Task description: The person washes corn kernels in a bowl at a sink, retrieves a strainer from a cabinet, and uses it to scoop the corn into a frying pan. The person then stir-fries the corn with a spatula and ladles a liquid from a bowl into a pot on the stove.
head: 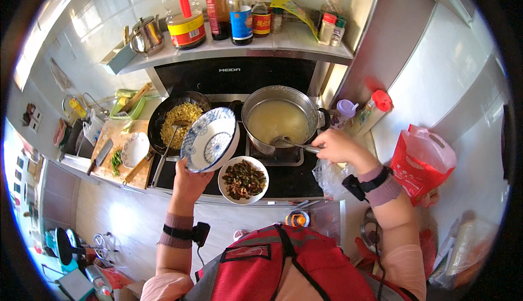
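My left hand (191, 182) grips the rim of a blue-and-white patterned bowl (210, 139), tilted so that its bare inside shows. In my right hand (339, 148) is the handle of a metal ladle (304, 146). The ladle's head dips into pale, cloudy liquid in a large stainless steel pot (282, 93) on the right burner. Left of the bowl sits a dark wok (154, 123) of yellow, crumbly food (179, 115) with a spatula (161, 164) resting in it. A white bowl (220, 178) of dark chopped food stands at the counter's front edge.
A cutting board (141, 178) at left holds a cleaver (102, 154), chopped greens (117, 161) and a floral white dish (135, 150). Several sauce bottles line the shelf (261, 52) above. On the right are a clear plastic bag (331, 178), a purple-lidded cup (344, 111) and a red bag (421, 162).
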Available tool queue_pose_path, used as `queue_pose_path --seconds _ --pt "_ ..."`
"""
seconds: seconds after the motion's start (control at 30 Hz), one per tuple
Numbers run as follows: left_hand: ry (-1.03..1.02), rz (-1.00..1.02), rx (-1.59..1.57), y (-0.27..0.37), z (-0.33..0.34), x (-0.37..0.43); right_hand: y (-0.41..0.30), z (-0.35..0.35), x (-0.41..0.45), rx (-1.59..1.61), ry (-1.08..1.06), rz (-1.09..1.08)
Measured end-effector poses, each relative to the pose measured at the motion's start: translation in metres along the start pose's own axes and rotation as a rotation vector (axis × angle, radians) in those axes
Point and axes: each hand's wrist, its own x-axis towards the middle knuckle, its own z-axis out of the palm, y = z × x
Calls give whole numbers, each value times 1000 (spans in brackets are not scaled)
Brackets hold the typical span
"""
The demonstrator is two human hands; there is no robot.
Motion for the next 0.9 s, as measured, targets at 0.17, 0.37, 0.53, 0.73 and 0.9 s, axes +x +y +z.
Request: queue_pose_path --seconds 0.17,0.37,0.53,0.73,0.9 --pt "108 30 -20 2 -55 -45 -29 25 34 48 32 43" --pt "194 150 28 0 -71 -85 -7 67 84 -98 317 -98" --pt "184 169 38 -6 -68 -103 18 71 90 -199 454 1" --pt "222 175 34 -7 -80 -117 18 33 45 -411 270 71" --pt "196 187 3 -8 -82 -119 -29 -4 14 -328 -53 165"
